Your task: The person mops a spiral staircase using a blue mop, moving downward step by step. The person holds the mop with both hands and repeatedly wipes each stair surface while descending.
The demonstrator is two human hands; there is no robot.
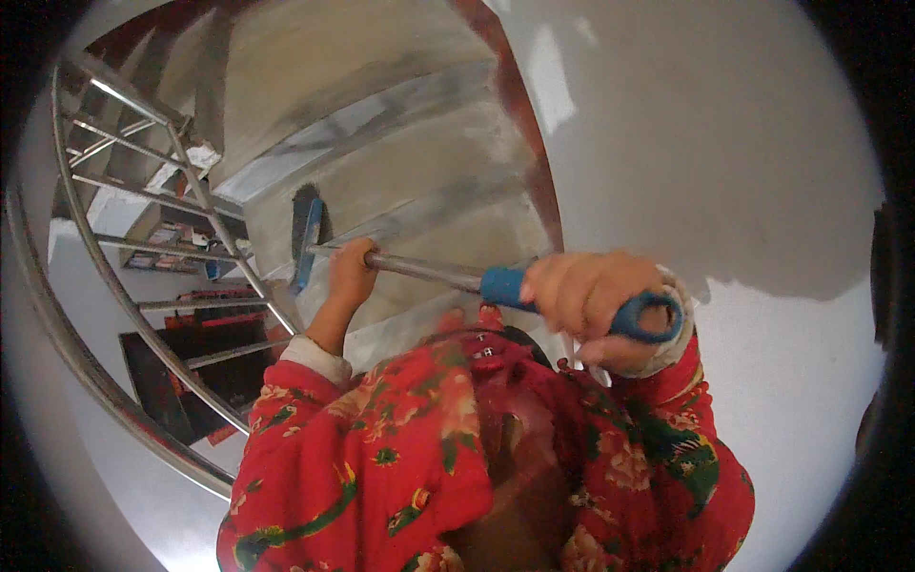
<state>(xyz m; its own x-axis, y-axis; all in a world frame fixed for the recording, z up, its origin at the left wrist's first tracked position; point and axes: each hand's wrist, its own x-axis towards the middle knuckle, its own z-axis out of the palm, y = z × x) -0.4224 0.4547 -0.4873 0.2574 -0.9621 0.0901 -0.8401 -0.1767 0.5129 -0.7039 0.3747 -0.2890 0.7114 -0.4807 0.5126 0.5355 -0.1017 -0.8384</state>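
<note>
A broom with a metal handle (429, 270) runs across my front. My left hand (352, 275) is closed round the handle near the broom head. My right hand (597, 300) grips the blue plastic grip (502, 285) at the other end, whose ring-shaped tip (647, 318) sticks out beside the palm. The blue broom head (309, 232) with dark bristles (306, 193) lies over a curved stair tread (422, 154), near its railing side; whether the bristles touch it I cannot tell.
On the left curves a metal stair railing (136, 304), with shelves of items (168, 247) visible beyond its bars. More concrete steps (343, 43) spread out at the top. A pale wall (700, 157) with a dark red skirting band (532, 143) stands on the right.
</note>
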